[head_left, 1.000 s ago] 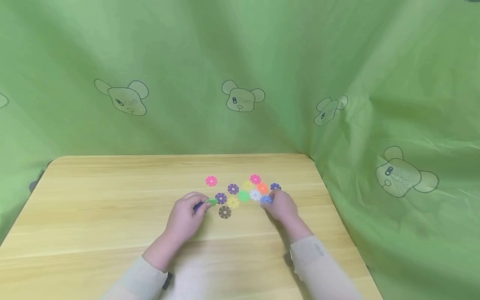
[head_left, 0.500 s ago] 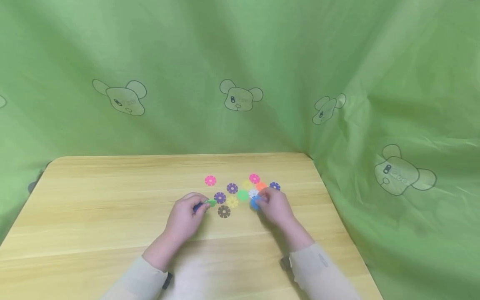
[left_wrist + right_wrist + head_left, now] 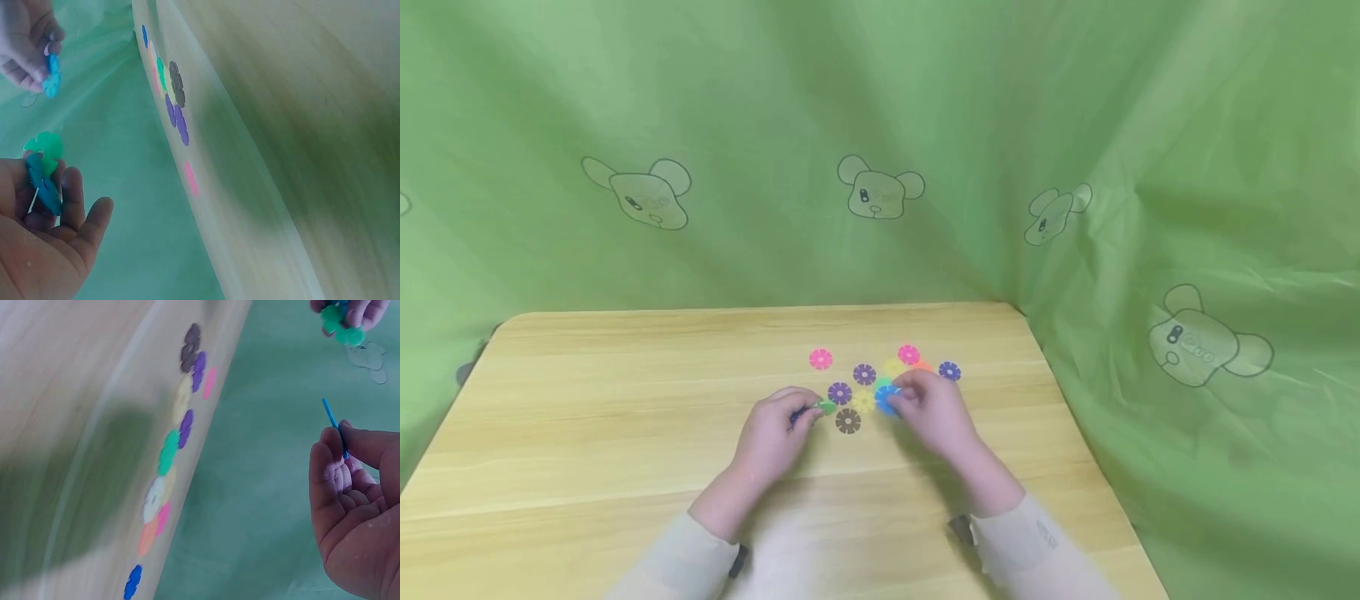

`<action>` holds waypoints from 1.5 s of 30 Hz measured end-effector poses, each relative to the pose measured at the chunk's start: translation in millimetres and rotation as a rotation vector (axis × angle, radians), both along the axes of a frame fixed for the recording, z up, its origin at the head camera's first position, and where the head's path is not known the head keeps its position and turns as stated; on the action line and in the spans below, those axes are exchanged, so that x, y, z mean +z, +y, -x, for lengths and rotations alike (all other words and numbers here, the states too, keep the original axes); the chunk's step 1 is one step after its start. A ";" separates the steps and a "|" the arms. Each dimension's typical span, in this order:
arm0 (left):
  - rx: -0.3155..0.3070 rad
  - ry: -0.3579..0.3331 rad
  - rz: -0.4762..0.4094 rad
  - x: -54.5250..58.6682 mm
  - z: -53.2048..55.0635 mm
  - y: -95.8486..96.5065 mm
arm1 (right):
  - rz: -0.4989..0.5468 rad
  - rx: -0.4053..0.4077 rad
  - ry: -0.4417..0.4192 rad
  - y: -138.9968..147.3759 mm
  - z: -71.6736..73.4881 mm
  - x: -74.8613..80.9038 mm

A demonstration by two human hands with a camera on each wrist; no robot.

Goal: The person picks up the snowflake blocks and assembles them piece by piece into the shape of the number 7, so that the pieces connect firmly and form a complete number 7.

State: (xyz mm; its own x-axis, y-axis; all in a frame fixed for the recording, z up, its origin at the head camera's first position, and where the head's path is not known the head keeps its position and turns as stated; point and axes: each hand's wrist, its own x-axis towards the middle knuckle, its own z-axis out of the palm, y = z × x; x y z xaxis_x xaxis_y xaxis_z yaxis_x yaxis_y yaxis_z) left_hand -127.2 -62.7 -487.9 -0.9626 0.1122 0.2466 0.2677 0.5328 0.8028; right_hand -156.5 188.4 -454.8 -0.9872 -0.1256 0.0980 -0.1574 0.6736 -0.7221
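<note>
My left hand (image 3: 772,433) holds a green notched plastic disc (image 3: 47,150) joined to a blue one (image 3: 45,187), the green piece sticking out beyond the fingertips. A thin white edge shows by the blue disc; what it belongs to is unclear. Between thumb and fingers, my right hand (image 3: 936,412) pinches a light blue disc (image 3: 886,399), seen edge-on (image 3: 331,419) in the right wrist view. Both hands are raised over the table, a short gap between their pieces. Under and beyond them lie loose discs, including a brown disc (image 3: 847,422) and a purple disc (image 3: 839,393).
Further discs lie flat on the wooden table (image 3: 625,400): a pink one (image 3: 821,359), a second pink one (image 3: 908,355), a dark blue one (image 3: 950,372), an orange one (image 3: 147,536) and a white one (image 3: 153,499). A green curtain (image 3: 760,100) hangs behind and at the right.
My right hand has brought the light blue disc leftward from the right side of the discs, toward my left hand. The left hand has hardly moved and keeps its joined discs.
</note>
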 end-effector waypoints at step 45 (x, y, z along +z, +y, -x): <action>-0.072 0.131 -0.045 8.2 -3.9 6.1 | 0.383 0.073 -0.197 -33.0 -10.5 0.6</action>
